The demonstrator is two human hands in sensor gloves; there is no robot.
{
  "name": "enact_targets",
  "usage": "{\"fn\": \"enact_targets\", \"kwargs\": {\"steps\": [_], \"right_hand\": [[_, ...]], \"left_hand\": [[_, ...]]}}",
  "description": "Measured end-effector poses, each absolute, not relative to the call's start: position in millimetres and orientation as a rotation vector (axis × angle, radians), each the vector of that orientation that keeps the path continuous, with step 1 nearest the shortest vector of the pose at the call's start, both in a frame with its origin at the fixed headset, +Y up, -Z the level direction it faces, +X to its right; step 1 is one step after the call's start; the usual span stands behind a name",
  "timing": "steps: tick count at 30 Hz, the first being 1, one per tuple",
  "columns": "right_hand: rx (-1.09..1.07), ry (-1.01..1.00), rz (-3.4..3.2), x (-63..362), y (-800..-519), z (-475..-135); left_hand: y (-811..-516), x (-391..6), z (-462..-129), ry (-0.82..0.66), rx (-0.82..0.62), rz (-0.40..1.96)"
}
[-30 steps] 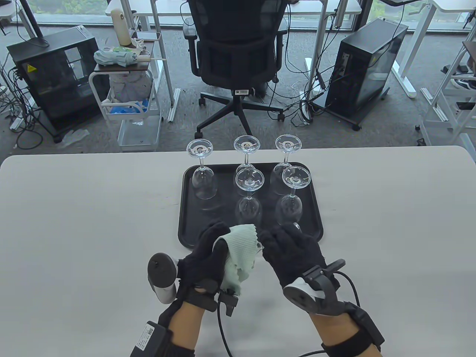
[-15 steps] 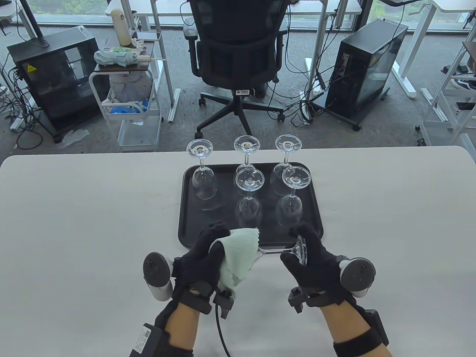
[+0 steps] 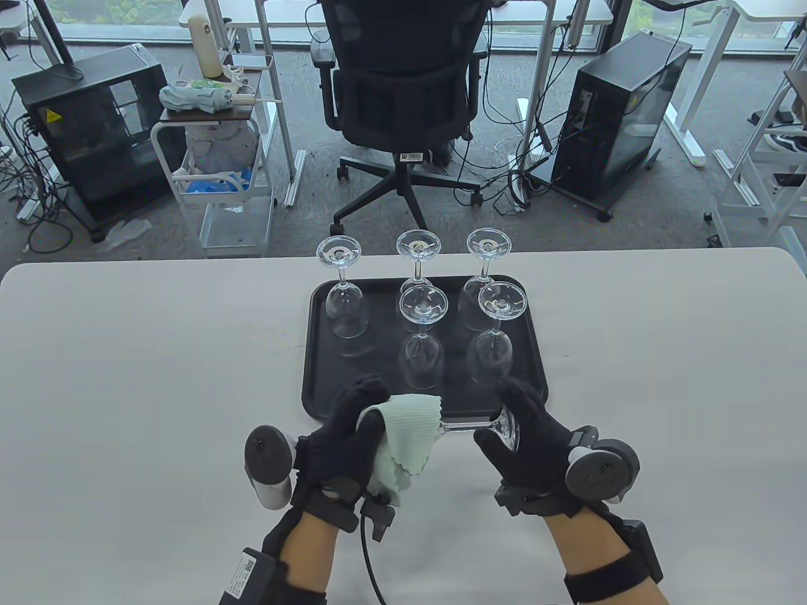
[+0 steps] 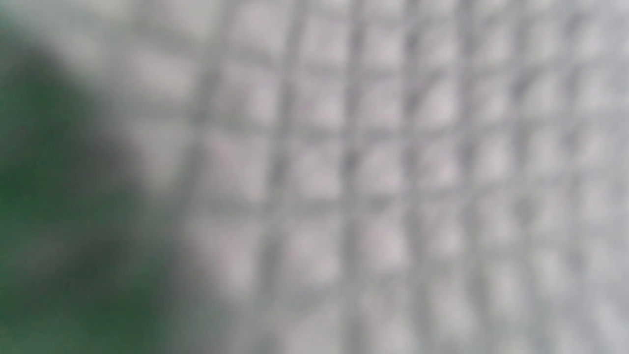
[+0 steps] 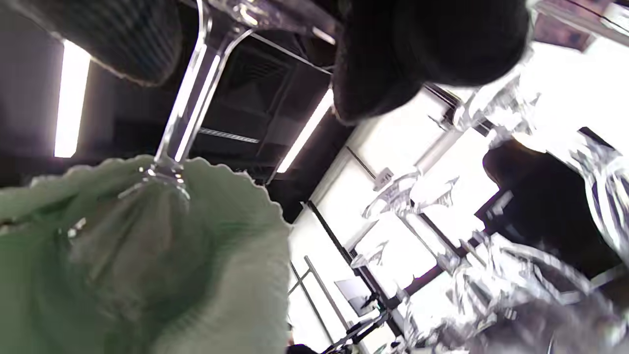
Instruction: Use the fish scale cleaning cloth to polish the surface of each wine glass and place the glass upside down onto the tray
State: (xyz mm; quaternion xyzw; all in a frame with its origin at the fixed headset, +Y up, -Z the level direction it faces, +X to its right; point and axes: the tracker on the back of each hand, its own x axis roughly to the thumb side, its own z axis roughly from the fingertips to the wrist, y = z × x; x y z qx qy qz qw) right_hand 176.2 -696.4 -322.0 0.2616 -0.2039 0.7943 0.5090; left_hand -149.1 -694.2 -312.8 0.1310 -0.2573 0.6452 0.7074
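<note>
1. the left hand (image 3: 343,435) grips the pale green cloth (image 3: 403,441), fingers curled so the cloth wraps the bowl of a wine glass (image 3: 470,427) lying sideways above the table (image 3: 126,378), just in front of the tray's near edge
2. the right hand (image 3: 523,435) pinches the glass's foot, stem running level toward the cloth
3. five glasses (image 3: 422,331) stand upside down on the black tray (image 3: 315,378), three in the far row, two nearer
4. the left wrist view is a blur, probably cloth weave close up
5. the right wrist view shows the stem (image 5: 189,98) entering the cloth (image 5: 221,255)
</note>
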Motion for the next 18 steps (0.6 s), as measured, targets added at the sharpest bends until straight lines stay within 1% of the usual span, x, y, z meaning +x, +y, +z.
{"fn": "enact_targets", "kwargs": {"steps": [1,2,3,6,7,9,10,11,13,14,16,18], "right_hand": [[0.562,-0.363,1.877,176,-699,-324],[0.507,-0.281,1.873,177,-701,-325],[0.507,-0.224,1.864,178,-701,-324],[0.664,-0.490,2.006,177,-692,-317],[0.771,-0.613,2.071,175,-689,-313],[0.883,-0.804,2.148,174,-686,-308],[0.899,-0.855,2.159,174,-685,-307],[0.873,-0.853,2.145,175,-685,-307],[0.765,-0.696,2.048,176,-689,-312],[0.653,-0.511,1.973,177,-692,-316],[0.577,-0.331,1.909,179,-695,-319],[0.619,-0.407,1.956,180,-694,-318]], "left_hand": [[-692,-148,-311,-0.586,0.333,1.404],[-692,-147,-310,-0.586,0.353,1.382],[-692,-148,-311,-0.583,0.366,1.352],[-695,-150,-314,-0.559,0.304,1.402],[-699,-152,-316,-0.534,0.276,1.453],[-702,-153,-318,-0.531,0.206,1.513],[-702,-153,-318,-0.541,0.187,1.520],[-701,-152,-317,-0.555,0.204,1.511],[-700,-150,-315,-0.556,0.246,1.477],[-699,-148,-314,-0.585,0.284,1.445],[-698,-147,-313,-0.589,0.341,1.406],[-699,-146,-314,-0.590,0.334,1.408]]}}
